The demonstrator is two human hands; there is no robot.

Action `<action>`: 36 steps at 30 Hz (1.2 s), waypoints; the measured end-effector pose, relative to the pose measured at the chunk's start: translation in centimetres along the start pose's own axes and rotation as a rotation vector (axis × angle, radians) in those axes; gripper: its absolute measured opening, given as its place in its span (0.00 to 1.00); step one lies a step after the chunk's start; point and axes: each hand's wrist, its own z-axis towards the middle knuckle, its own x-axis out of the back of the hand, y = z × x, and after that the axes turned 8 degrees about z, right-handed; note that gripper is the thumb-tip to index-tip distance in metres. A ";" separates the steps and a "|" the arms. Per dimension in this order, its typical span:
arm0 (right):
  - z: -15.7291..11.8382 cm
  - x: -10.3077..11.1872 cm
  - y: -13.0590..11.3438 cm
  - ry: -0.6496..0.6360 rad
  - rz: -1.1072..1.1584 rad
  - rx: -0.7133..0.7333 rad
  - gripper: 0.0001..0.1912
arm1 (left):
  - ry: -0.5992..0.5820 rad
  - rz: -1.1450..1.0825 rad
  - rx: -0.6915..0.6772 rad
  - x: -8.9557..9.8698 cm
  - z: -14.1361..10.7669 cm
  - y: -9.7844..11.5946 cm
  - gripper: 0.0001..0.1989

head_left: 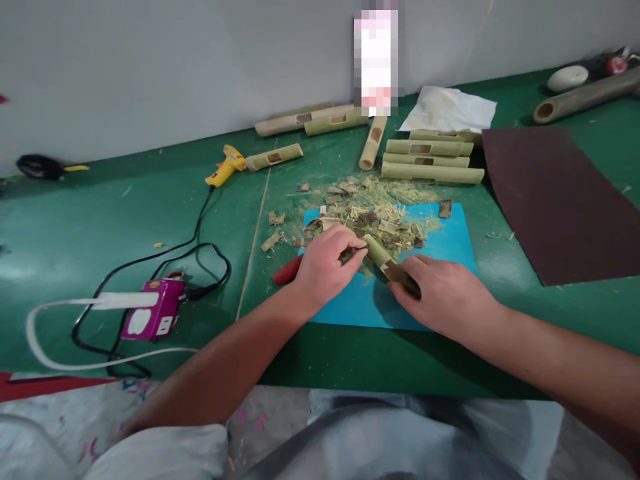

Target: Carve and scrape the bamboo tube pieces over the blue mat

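My right hand (pixel 445 287) is wrapped round the near end of a bamboo tube (pixel 379 250). The tube is part green and part dark brown, and it slants away to the upper left above a blue sheet (pixel 450 247). Beside the tube's far end, my left hand (pixel 327 263) is closed in a pinch; a dark bit shows at its fingertips, too small to name. A red handle (pixel 287 271) pokes out from beneath the left hand, its other end hidden. Bamboo chips and shavings (pixel 373 220) are heaped just beyond both hands.
Notched bamboo tubes (pixel 430 175) lie at the back, near a white cloth (pixel 450 110). A yellow glue gun (pixel 227 167) trails its cord to a magenta power adapter (pixel 155 307) on the left. On the right are a dark brown sheet (pixel 560 200) and a thick bamboo pole (pixel 590 97).
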 end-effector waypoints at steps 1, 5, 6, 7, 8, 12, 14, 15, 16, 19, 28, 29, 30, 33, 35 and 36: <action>0.0 0.0 0.0 -0.005 -0.001 -0.005 0.13 | -0.006 0.003 0.021 0.0 0.0 0.0 0.01; 0.0 0.0 0.0 -0.022 0.011 -0.013 0.14 | -0.009 -0.043 0.128 -0.1 0.0 0.4 0.06; 0.0 0.0 0.0 -0.021 0.011 -0.009 0.14 | -0.001 -0.059 0.147 -0.1 0.0 0.5 0.07; 0.0 0.0 0.1 -0.023 0.010 -0.007 0.14 | 0.003 -0.073 0.161 -0.1 0.1 0.6 0.08; 0.0 0.0 0.1 -0.023 0.009 -0.007 0.14 | 0.003 -0.086 0.172 -0.1 0.1 0.7 0.08; 0.0 0.0 0.0 -0.019 0.002 -0.006 0.13 | -0.015 -0.134 0.196 -0.1 0.2 0.7 0.05; 0.0 0.0 -0.1 -0.014 0.001 -0.006 0.13 | -0.011 -0.143 0.165 -0.2 0.2 0.6 0.04; 0.0 0.0 -0.1 -0.014 0.001 -0.005 0.13 | -0.006 -0.144 0.139 -0.3 0.1 0.5 0.04; 0.0 0.0 -0.1 -0.013 0.001 -0.006 0.13 | -0.002 -0.144 0.113 -0.3 0.1 0.5 0.04; 0.0 0.1 -0.1 -0.013 0.001 -0.011 0.13 | -0.016 -0.132 0.060 -0.4 0.1 0.3 0.06; 0.0 0.2 -0.2 -0.027 0.003 -0.032 0.11 | 0.004 0.080 -0.091 -0.3 0.2 0.3 0.04; 0.0 0.2 -0.2 -0.026 0.001 -0.032 0.12 | -0.003 0.075 -0.081 -0.2 0.2 0.4 0.03; 0.0 0.2 -0.2 -0.025 0.001 -0.031 0.12 | -0.007 0.064 -0.065 -0.2 0.2 0.5 0.03; 0.0 0.2 -0.2 -0.026 0.004 -0.023 0.12 | -0.005 0.007 0.006 0.0 0.2 0.6 0.04; 0.0 0.3 -0.3 -0.026 -0.001 -0.020 0.12 | 0.000 -0.029 0.062 0.0 0.2 0.6 0.04; 0.0 0.3 -0.3 -0.026 -0.004 -0.021 0.12 | -0.001 -0.043 0.085 -0.1 0.2 0.5 0.05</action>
